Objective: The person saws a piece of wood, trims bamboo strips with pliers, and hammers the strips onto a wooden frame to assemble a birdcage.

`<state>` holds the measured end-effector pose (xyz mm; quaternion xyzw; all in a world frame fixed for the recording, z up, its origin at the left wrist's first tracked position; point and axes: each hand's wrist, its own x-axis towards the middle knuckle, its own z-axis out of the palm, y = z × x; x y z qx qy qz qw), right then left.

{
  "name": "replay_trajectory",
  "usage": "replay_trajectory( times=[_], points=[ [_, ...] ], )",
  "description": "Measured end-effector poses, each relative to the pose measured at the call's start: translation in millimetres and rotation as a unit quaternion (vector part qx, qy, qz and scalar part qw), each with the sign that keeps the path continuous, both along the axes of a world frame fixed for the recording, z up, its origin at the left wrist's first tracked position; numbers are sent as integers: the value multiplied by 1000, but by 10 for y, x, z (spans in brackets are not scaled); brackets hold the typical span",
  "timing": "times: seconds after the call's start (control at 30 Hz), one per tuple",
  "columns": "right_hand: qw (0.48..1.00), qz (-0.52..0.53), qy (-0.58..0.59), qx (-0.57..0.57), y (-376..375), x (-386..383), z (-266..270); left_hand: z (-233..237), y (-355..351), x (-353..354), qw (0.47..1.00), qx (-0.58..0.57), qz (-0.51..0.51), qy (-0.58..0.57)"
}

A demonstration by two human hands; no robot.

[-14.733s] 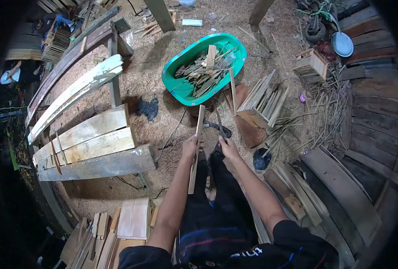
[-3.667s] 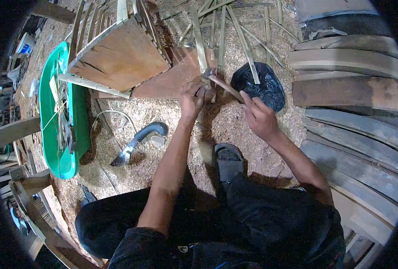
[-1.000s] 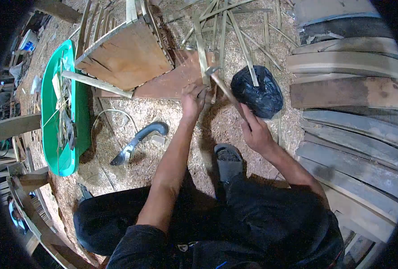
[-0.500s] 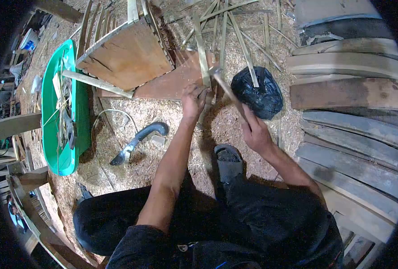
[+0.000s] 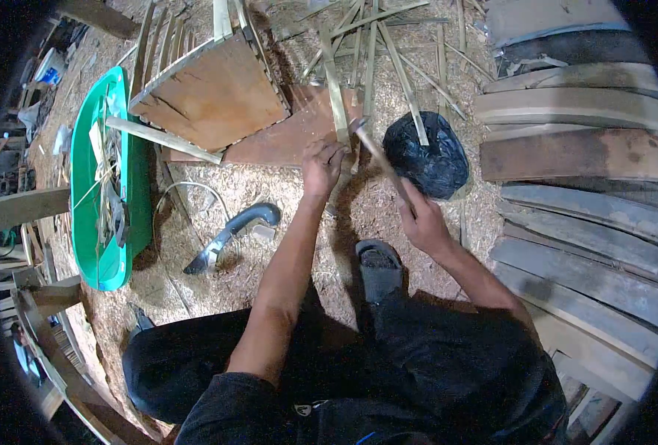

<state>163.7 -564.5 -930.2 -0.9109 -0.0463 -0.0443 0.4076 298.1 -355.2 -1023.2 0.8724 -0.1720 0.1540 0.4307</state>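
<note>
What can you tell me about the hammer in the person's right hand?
The hammer has a slim pale wooden handle and a small dark metal head. The right hand grips the handle's lower end; the shaft slants up and leftward, putting the head beside the thin wooden slat that the left hand holds. Whether head and slat touch is unclear. The black plastic bag lies just right of it.

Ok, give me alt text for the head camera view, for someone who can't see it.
A person's right hand grips a hammer, its head by a thin wood strip that the left hand touches on a brown board. Around them: sawdust floor, black bag right, green tub left.
</note>
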Motion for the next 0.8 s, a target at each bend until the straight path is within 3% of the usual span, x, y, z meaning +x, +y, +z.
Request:
replay_trajectory(
  times=[0.2,0.23,0.33,0.43,0.53,0.67,0.7,0.8],
  points=[
    [977,-100,156,104,83,359,358,94,53,35,984,-147,-39,97],
    [986,-73,103,109,74,486,280,233,68,58,984,-153,-37,88],
    [936,-73,187,288,193,1020,236,601,99,109,978,-186,-32,94],
    [875,-80,187,439,389,1635,66,735,151,193,975,-203,-31,83],
    [840,-68,246,479,606,1939,106,855,211,174,971,-208,-17,119],
    [858,-76,298,411,717,2127,-233,934,305,153,978,-185,-10,98],
    [865,-112,293,392,763,2092,-232,966,322,148,980,-181,-15,76],
    [884,-76,227,401,771,1977,-132,1123,432,116,981,-177,-32,75]
  ],
)
